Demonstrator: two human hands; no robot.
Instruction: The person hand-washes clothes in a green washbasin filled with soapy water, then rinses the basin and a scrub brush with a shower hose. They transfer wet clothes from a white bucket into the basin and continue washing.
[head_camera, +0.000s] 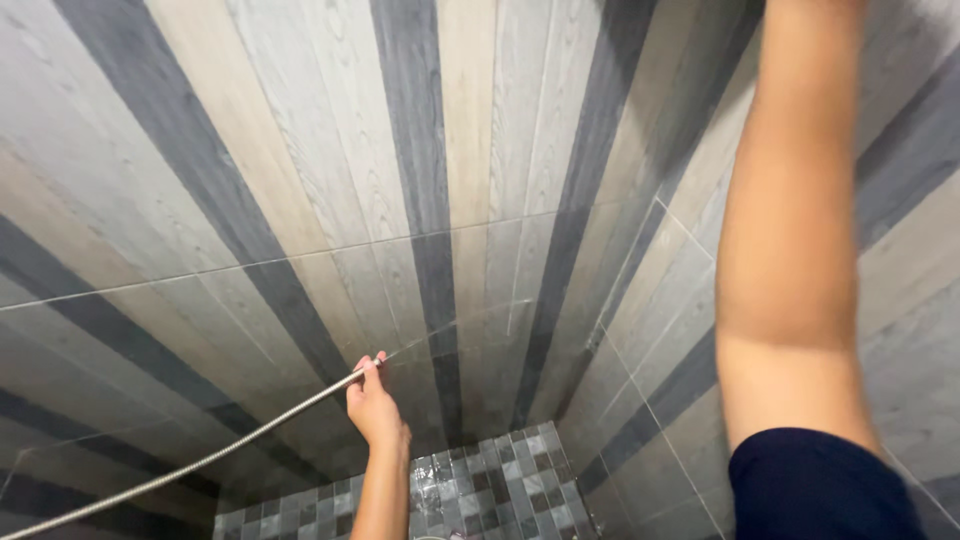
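Holding the metal hose (200, 462) end in my left hand (375, 405), grip clamped on it, low by the wall (300, 150) above the wet floor (500, 480). I'd keep it steady. My right arm (790, 220) reaches up; its grip's state I cannot tell.

Plank-patterned wall tiles (300, 150) in grey, beige and dark stripes fill the frame; a wet mosaic floor (500, 480) of small grey squares lies at bottom centre.
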